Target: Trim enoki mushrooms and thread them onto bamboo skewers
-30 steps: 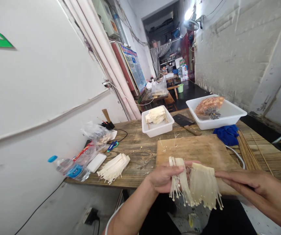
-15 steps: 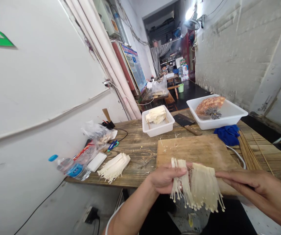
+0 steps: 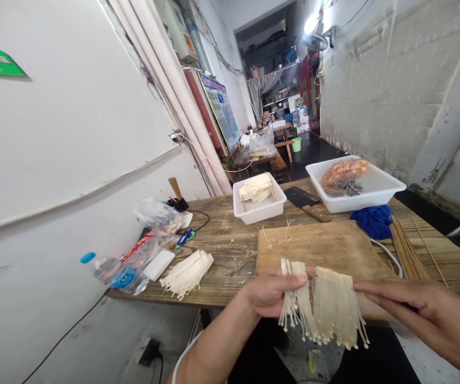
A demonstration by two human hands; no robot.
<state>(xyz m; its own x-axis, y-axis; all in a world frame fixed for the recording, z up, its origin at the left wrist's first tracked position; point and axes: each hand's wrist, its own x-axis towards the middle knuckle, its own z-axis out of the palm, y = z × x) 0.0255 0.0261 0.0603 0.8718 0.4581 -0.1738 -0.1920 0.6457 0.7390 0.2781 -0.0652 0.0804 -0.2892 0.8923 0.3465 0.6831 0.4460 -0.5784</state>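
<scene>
Enoki mushrooms [image 3: 334,304] hang in a flat sheet over the near edge of the wooden cutting board [image 3: 310,240], caps downward. My left hand [image 3: 272,292] is closed on a narrower bunch at their left, thumb in front and fingers behind. At the right edge of the sheet, the fingertips of my right hand [image 3: 418,304] press together against the cut ends; whatever they pinch is hidden. Another fanned bunch of enoki [image 3: 188,273] lies on the table to the left. Bamboo skewers [image 3: 408,248] lie right of the board.
Behind the board are a cleaver [image 3: 308,204], a white tray of skewered enoki [image 3: 259,216] and a larger white tray [image 3: 346,204] holding a bagged reddish bundle. A blue cloth [image 3: 372,220] sits at right. A water bottle [image 3: 121,277], scissors [image 3: 184,238] and plastic bags [image 3: 158,216] crowd the left.
Almost nothing differs. Both hands and the enoki mushrooms keep the same position, apart from a very slight shift of the view.
</scene>
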